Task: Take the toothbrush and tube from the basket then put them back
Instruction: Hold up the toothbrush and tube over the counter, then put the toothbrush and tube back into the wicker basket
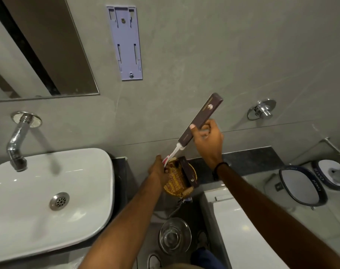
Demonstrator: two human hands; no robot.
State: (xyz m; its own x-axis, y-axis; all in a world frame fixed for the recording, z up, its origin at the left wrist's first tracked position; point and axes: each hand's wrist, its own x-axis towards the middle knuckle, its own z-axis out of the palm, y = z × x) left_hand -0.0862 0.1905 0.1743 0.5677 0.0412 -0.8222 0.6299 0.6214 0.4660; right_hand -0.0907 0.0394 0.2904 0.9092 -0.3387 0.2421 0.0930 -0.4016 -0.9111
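Glossy white basin (49,191), rounded-rectangular, with a perforated steel drain; chrome spout (17,140) curved down from the grey wall above it. Mirror edge showed top left.

Left hand (158,170) was at the near rim of the basket, grip pinched shut on the lower end of a white-and-red toothbrush (172,155), a slim plastic stick slanting up to the right.

Basket (177,183): small, round, woven yellow-tan wicker, sitting on the dark speckled counter (248,159) beside the basin. Inside lay a flat dark-brown carton (188,174), leaning against the far rim. Could not tell if a tube was in there.

Right hand (209,141) was raised above the basket, grip closed around a long, narrow, dark-brown box (201,118), matte card with a small pale emblem. The toothbrush's upper end sat inside the box's lower opening.

Further right: chrome wall fitting (262,110), white toilet cistern lid (241,226) below.
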